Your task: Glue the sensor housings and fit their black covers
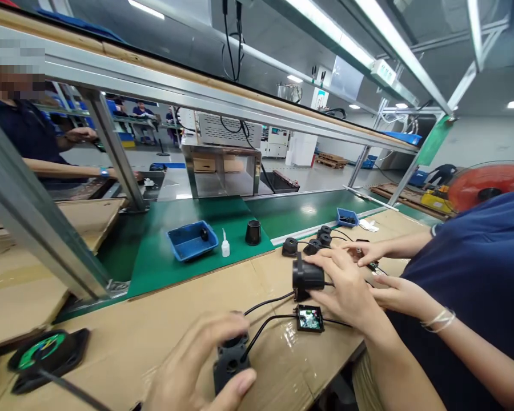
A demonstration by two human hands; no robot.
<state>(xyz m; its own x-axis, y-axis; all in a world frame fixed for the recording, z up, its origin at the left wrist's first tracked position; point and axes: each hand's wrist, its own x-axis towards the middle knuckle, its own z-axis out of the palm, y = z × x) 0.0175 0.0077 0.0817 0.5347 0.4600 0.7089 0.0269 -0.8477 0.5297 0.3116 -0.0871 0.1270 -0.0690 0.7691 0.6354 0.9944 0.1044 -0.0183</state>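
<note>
Grip, left: left hand [197, 365] is closed on a black square housing [229, 365], thumb along its near edge, fingers curled over the top.
Grip, right: right hand [346, 291] is wrapped round a black cylindrical unit [307, 275], holding it clear of the surface.
Bench: cardboard-covered workbench [154, 325] runs under both hands.
Mat: green mat [175, 251] lies beyond the cardboard, well apart from both hands.
Co-worker: a person in a navy shirt sits at the right; that person's hands [364, 251] work just behind the right hand, near a row of black units [321, 240].
Disc part: black plate with a green round label [47, 351] rests at the near left edge of the bench.
Tray: blue tray [192, 240] sits on the mat with one dark piece inside.
Cup: black cup [253, 232] stands upright on the mat, right of the tray.
Board box: small open box showing a circuit board [310, 318] lies flat on the bench, just below the cylindrical unit.
Cable: black cable [265, 328] runs from the square housing toward the board box.
Bottle: small white bottle [225, 245] stands upright between tray and cup.
Key relation: the cylindrical unit lies up and to the right of the square housing, its long axis roughly level and pointing left; the board box sits between the two, nearer the right hand.
</note>
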